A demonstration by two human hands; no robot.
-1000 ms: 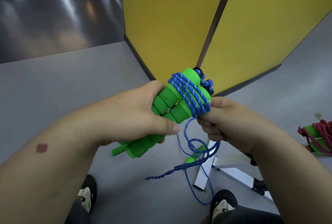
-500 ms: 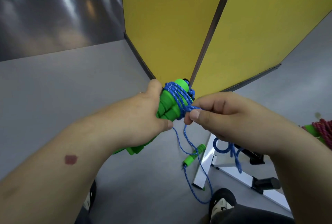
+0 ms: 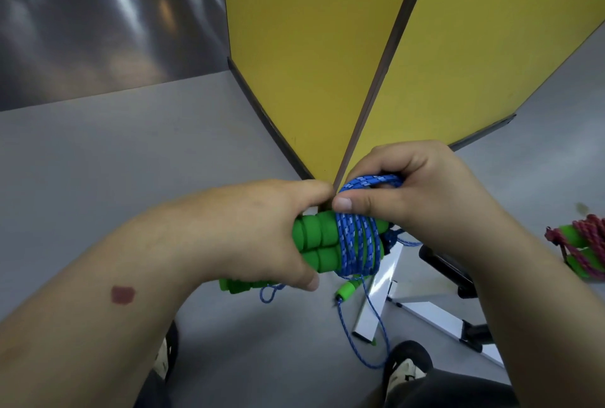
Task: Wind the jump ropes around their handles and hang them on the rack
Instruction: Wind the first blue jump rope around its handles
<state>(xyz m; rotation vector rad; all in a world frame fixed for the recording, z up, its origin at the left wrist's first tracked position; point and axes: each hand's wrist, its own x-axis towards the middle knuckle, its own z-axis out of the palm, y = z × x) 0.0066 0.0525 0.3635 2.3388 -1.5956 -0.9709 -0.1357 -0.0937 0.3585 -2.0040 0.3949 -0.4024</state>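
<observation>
Green foam handles (image 3: 319, 245), 2, gripped side by side in left hand (image 3: 258, 234); blue rope (image 3: 358, 243) coils pinched by right hand (image 3: 415, 198).

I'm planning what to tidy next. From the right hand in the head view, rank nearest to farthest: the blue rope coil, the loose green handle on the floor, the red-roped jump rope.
1. Blue rope coil: held in the right hand.
2. Loose green handle: on the floor, below the hand.
3. Red-roped jump rope: floor, far right edge.

Gym-like room: grey floor (image 3: 131, 152), yellow partition panels (image 3: 311, 47).
</observation>
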